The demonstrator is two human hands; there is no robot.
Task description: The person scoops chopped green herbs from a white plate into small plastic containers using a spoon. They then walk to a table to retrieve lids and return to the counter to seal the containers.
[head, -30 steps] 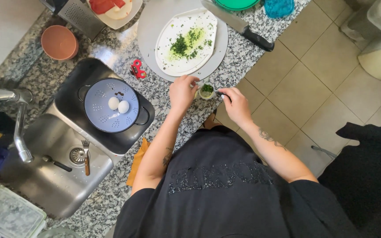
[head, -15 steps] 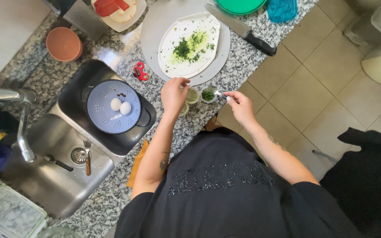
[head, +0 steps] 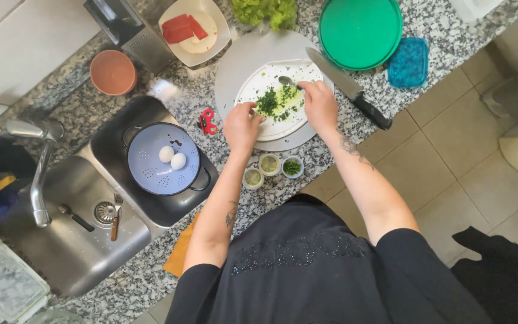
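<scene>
Right hand (head: 321, 105) fingers pinch a spoon (head: 289, 82) over the chopped herbs (head: 276, 102) on the white board (head: 253, 84), left hand (head: 241, 125) loosely curled at its edge; risk: knife (head: 349, 89) just beside the wrist, likely bumped.

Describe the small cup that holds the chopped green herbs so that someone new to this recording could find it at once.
Start at the round grey cutting board on the speckled stone counter, where both hands work over a white plate of herbs. Just below the board's near edge, three small cups sit in a row. The herb cup is the rightmost, the only one with dark green bits inside; the other two hold pale contents.
</scene>
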